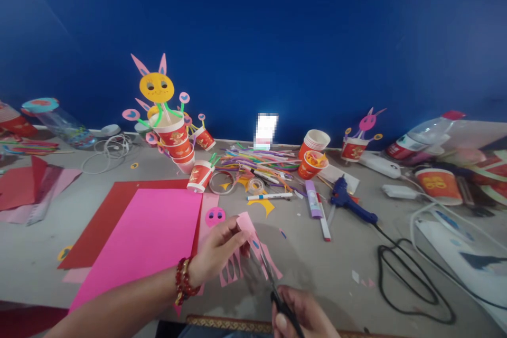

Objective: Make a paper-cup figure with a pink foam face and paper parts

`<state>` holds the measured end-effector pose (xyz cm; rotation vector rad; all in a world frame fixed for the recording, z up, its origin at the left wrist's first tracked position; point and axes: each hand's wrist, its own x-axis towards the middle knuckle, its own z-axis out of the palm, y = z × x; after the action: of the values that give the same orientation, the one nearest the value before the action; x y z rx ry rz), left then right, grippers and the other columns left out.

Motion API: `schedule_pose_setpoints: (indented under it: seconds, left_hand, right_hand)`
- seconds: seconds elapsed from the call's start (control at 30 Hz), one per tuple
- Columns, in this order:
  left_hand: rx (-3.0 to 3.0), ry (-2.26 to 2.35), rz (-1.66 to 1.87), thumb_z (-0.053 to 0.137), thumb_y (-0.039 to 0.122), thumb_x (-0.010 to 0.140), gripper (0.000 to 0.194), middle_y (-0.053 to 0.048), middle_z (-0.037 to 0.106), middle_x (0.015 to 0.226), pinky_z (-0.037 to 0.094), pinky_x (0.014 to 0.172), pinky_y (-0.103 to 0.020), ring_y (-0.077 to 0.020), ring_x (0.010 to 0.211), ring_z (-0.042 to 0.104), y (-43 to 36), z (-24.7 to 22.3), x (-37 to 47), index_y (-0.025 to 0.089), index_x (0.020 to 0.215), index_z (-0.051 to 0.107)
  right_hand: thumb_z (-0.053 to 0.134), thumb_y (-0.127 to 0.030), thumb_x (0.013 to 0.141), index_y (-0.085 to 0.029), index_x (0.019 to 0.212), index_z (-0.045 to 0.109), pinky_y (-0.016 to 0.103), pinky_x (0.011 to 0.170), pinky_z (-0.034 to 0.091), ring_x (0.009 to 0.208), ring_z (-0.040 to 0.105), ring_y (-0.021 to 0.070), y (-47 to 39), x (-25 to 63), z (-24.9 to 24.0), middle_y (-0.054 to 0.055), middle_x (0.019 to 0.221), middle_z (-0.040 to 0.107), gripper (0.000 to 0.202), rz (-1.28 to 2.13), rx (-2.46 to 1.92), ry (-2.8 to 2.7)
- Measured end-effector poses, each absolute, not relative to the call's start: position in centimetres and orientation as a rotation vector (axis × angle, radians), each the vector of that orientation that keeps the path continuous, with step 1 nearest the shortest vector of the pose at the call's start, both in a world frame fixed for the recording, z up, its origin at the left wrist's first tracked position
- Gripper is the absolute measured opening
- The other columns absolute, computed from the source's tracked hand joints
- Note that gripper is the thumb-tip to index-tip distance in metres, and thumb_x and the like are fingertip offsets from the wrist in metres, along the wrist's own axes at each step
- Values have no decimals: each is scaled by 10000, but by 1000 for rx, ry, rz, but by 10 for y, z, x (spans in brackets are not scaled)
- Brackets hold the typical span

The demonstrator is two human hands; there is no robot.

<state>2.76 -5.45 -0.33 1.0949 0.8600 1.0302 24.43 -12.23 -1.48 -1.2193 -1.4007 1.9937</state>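
Note:
A strip of light pink paper [246,223] with a blue mark on it is pinched in my left hand [222,247], which wears red beaded bracelets. My right hand [299,312] grips scissors [271,272] by their dark handles. Their blades lie along the pink strip, close to the blue mark. Below my left hand lies more light pink paper [226,276] with leaf-shaped holes cut in it. A round magenta paper face [215,216] rests on the table just beyond my left wrist.
Magenta sheets [138,243] lie over red paper [99,227] at left. Paper-cup figures [174,137] stand behind. Pipe cleaners [261,161], tape rolls, a marker [269,197] and a glue stick [312,198] fill the middle. A blue glue gun [350,200] trails a black cord at right.

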Motion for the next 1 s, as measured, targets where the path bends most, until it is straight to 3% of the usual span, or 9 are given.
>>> schedule_pose_setpoints:
  seconds: [0.1, 0.3, 0.63, 1.0]
  left_hand:
    - [1095, 861, 1014, 581, 392, 915, 258, -3, 593, 714, 470, 579, -232, -113, 598, 588, -56, -5, 28, 139, 868, 596]
    - [1115, 880, 1005, 581, 398, 916, 265, -10, 605, 716, 473, 598, -231, -120, 611, 606, -59, -7, 30, 136, 873, 599]
    - [1103, 865, 1026, 585, 410, 910, 280, -10, 604, 696, 473, 597, -245, -131, 613, 605, -61, -5, 31, 140, 834, 592]
    - [1097, 872, 1044, 605, 421, 896, 290, -12, 620, 654, 457, 569, -233, -132, 584, 608, -60, -3, 32, 144, 811, 588]
  right_hand:
    - [570, -801, 705, -181, 730, 483, 218, 498, 320, 462, 504, 108, -118, 239, -20, -40, 599, 458, 626, 1977, -1159, -1391]
    - [583, -763, 741, -186, 766, 469, 227, 533, 322, 476, 526, 105, -119, 235, -19, -33, 619, 506, 589, 1959, -1167, -1323]
    - [606, -761, 723, -196, 731, 465, 224, 503, 337, 444, 483, 93, -117, 229, -14, -66, 585, 419, 582, 1959, -1158, -1259]
    - [582, -789, 714, -205, 692, 439, 214, 459, 297, 407, 465, 86, -119, 228, -26, -71, 531, 427, 601, 1938, -1147, -1274]
